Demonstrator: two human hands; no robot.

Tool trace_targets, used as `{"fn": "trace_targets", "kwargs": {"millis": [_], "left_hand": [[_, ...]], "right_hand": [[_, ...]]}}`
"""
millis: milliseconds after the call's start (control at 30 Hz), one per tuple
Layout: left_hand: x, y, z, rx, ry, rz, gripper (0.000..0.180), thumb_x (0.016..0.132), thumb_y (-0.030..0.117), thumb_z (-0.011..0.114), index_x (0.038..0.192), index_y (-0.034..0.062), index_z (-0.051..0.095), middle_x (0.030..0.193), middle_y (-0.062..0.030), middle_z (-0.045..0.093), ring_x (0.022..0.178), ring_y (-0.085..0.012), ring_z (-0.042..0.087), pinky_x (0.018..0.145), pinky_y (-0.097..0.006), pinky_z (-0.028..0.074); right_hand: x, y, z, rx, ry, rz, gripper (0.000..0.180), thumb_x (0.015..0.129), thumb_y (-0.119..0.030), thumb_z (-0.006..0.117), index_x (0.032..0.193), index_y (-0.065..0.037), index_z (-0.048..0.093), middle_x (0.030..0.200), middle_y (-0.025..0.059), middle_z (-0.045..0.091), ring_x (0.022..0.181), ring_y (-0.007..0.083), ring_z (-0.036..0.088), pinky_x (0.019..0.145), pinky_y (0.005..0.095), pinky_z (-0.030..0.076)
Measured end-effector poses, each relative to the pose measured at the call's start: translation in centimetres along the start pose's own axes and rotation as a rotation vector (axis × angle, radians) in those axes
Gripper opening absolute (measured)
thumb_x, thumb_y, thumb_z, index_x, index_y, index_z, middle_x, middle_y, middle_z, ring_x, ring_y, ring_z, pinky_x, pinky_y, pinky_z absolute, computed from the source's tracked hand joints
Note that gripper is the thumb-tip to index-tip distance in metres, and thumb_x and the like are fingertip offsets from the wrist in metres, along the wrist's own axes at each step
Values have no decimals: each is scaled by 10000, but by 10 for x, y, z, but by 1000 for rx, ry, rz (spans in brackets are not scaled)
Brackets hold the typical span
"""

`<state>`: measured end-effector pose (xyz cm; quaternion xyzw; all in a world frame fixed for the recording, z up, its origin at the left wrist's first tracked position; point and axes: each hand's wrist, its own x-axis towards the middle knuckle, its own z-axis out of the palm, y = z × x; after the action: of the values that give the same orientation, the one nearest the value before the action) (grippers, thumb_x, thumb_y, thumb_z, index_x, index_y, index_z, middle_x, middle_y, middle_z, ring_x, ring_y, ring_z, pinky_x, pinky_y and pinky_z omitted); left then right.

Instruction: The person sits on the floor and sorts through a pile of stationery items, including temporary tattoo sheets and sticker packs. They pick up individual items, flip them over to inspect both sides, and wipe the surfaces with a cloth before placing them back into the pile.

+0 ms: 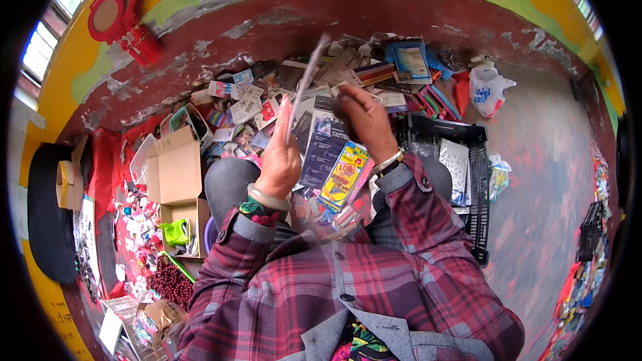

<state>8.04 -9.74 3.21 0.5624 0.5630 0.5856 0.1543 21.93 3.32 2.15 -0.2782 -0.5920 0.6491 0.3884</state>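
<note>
In front of my chest, my left hand grips a thin, flat, pale sheet, seen almost edge-on and standing upright. The fingers lie along its lower side. To the right, my right hand hovers apart from the sheet with its fingers bent and spread; its palm is in shadow, and nothing shows in it. Below the hands, between my knees, lie a dark printed package and a yellow-and-blue printed packet. Small plastic-wrapped pieces lie near my lap.
Packets and cards heap along the dark red wall. At the right stand a black plastic crate and a white plastic bag. An open cardboard box is at the left, near dark red beads. A red object is at the upper left.
</note>
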Motion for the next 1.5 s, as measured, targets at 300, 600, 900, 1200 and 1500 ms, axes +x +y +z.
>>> {"fn": "trace_targets", "kwargs": {"millis": [300, 600, 900, 1200, 1500], "left_hand": [[-12, -1, 13, 1092, -255, 81, 632, 847, 178, 524, 1423, 112, 271, 1396, -244, 334, 1321, -401, 288, 1047, -570, 202], [6, -13, -31, -659, 354, -361, 667, 918, 328, 520, 1424, 22, 210, 1432, -150, 314, 1310, -249, 329, 1065, -350, 277], [-9, -13, -36, -1503, 60, -355, 690, 827, 298, 622, 1383, 41, 306, 1373, -134, 407, 1256, -298, 399, 1053, -486, 297], [-15, -27, -39, -1419, 162, -555, 335, 837, 21, 509, 1162, -60, 506, 1095, -166, 614, 990, -294, 602, 926, -452, 452], [-56, -17, -110, -1350, 305, -561, 411, 832, 18, 516, 1237, -25, 461, 1168, -164, 578, 1074, -313, 562, 974, -489, 409]], "right_hand": [[-14, 22, 36, 72, -28, -115, 361, 922, -316, 555, 1006, 27, 625, 864, 42, 635, 756, 108, 556, 691, 281, 452], [6, 11, -17, 616, 2, 324, 262, 882, -229, 608, 1036, -17, 609, 925, 48, 650, 747, 122, 629, 611, 243, 497], [4, 9, -8, 599, -210, 433, 313, 895, -223, 590, 1136, -27, 549, 1037, 66, 624, 906, 165, 627, 805, 326, 517], [2, 14, -19, 369, -277, 396, 391, 867, -298, 641, 1114, -8, 552, 950, 40, 630, 805, 98, 609, 694, 253, 510], [18, -4, -47, 310, -214, 291, 397, 853, -8, 537, 1237, 42, 450, 1028, 124, 615, 879, 165, 633, 767, 249, 520]]}}
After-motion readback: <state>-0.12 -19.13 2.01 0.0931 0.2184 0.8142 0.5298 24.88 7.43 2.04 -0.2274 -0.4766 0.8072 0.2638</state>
